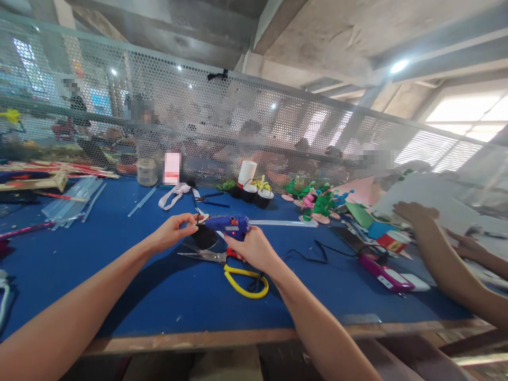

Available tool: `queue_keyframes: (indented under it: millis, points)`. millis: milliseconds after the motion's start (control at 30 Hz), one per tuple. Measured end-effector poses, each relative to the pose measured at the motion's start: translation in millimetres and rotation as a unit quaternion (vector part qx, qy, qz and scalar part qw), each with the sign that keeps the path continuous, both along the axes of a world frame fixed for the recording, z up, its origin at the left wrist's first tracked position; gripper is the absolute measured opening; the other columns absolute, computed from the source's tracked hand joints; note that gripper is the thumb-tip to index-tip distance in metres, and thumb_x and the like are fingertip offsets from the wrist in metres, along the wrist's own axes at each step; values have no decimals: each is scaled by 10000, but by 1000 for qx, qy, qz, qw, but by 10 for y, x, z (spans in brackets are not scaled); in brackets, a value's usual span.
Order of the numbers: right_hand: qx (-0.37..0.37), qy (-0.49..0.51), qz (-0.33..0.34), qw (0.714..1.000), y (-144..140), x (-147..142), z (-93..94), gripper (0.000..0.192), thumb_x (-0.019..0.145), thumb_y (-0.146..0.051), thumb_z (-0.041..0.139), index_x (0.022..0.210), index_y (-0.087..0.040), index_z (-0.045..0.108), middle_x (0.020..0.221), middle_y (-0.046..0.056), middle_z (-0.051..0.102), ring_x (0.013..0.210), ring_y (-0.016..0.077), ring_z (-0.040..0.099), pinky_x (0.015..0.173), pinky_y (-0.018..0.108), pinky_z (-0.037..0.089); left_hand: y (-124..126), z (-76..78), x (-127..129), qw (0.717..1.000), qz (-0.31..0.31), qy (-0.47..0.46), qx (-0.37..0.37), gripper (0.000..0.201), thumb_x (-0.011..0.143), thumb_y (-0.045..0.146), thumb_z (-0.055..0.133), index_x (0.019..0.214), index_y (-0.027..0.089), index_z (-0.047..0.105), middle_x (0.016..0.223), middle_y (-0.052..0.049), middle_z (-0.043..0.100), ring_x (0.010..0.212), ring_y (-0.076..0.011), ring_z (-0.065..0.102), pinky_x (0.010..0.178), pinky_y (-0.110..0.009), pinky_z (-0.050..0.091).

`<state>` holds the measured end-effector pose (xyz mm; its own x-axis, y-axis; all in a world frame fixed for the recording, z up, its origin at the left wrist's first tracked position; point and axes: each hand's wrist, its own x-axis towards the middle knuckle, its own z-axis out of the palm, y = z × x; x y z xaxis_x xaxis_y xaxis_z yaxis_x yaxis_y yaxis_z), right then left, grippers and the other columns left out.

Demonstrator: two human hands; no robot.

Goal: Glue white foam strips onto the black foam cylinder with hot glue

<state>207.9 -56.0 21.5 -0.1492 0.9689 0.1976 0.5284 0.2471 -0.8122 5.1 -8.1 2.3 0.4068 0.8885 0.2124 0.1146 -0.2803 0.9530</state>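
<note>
My right hand (252,247) grips a blue glue gun (229,225) with a clear glue stick (281,223) sticking out of its back toward the right. The gun's nozzle points left at a small white piece (199,217) pinched in the fingers of my left hand (174,230). Just under that piece sits a small black round object (204,236) on the blue table (119,264). Yellow-handled scissors (234,270) lie on the table below my right hand. The gun's black cord (313,255) runs off to the right.
A co-worker's arms (444,254) reach in at the right, near a pink device (387,275) and coloured paper. Small green and pink craft figures (317,203) stand behind. Clear glue sticks (73,203), a jar (147,172) and a perforated metal screen (254,127) line the back.
</note>
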Motion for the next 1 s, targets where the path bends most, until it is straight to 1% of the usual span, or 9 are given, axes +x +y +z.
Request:
queue_keyframes:
  millis: [100, 233, 333, 433, 533, 667, 767, 867, 1000]
  points:
    - [12, -12, -5, 1000, 14, 7, -24, 229, 672, -289, 511, 474, -189, 452, 328, -54, 419, 302, 88, 415, 372, 206, 375, 1, -2, -3, 1000, -2, 1, 2, 191, 640, 330, 630, 594, 195, 503, 1004, -66, 663, 1154, -232, 462, 1011, -392, 238]
    - [13, -17, -8, 1000, 49, 62, -9, 262, 684, -296, 514, 458, -189, 439, 316, -55, 416, 293, 80, 398, 361, 199, 354, 0, 1, -8, 1000, -8, 5, 5, 178, 655, 317, 614, 604, 196, 493, 1037, -65, 649, 1179, -231, 436, 1001, -380, 255]
    - [-7, -18, -25, 999, 73, 101, 29, 288, 690, -304, 519, 443, -187, 429, 300, -56, 405, 285, 73, 379, 347, 193, 331, -4, 14, -13, 1000, -18, 15, 12, 200, 670, 331, 605, 614, 193, 472, 1054, -72, 637, 1194, -233, 416, 998, -375, 257]
    - [-35, -10, -36, 999, 93, 112, 49, 269, 691, -300, 518, 461, -180, 450, 303, -56, 411, 289, 71, 380, 333, 185, 315, -2, 24, -19, 999, -32, 22, 22, 237, 671, 365, 604, 618, 187, 456, 1050, -82, 632, 1189, -247, 416, 994, -382, 259]
    - [-42, -6, -43, 998, 126, 112, 25, 244, 692, -295, 517, 483, -176, 473, 304, -60, 410, 282, 71, 378, 327, 184, 313, 10, 16, -24, 999, -35, 25, 29, 251, 677, 384, 598, 626, 184, 454, 1060, -90, 624, 1190, -254, 410, 997, -395, 250]
    - [-19, -7, -45, 999, 191, 120, -41, 239, 682, -283, 522, 474, -173, 475, 311, -57, 419, 281, 68, 385, 340, 186, 329, 29, -6, -31, 999, -37, 23, 27, 257, 681, 388, 597, 629, 185, 449, 1074, -92, 618, 1199, -252, 400, 1000, -413, 241]
    - [-15, 9, -48, 999, 229, 127, -74, 233, 672, -274, 527, 471, -172, 470, 316, -58, 420, 281, 64, 385, 341, 182, 336, 33, -9, -35, 999, -42, 19, 23, 264, 678, 391, 600, 624, 184, 445, 1088, -94, 612, 1204, -250, 396, 1005, -420, 236]
    - [-29, 35, -33, 998, 246, 133, -93, 223, 678, -276, 520, 488, -160, 501, 312, -60, 416, 274, 58, 370, 327, 175, 321, 29, -3, -33, 999, -42, 22, 27, 266, 679, 397, 598, 631, 183, 447, 1093, -97, 609, 1195, -247, 409, 1010, -421, 235]
    - [-24, 102, -21, 994, 301, 166, -123, 162, 661, -273, 550, 556, -154, 522, 331, -66, 439, 281, 59, 379, 329, 174, 325, 21, 7, -25, 998, -34, 32, 31, 270, 676, 408, 590, 635, 185, 444, 1097, -97, 609, 1194, -250, 412, 1003, -430, 252]
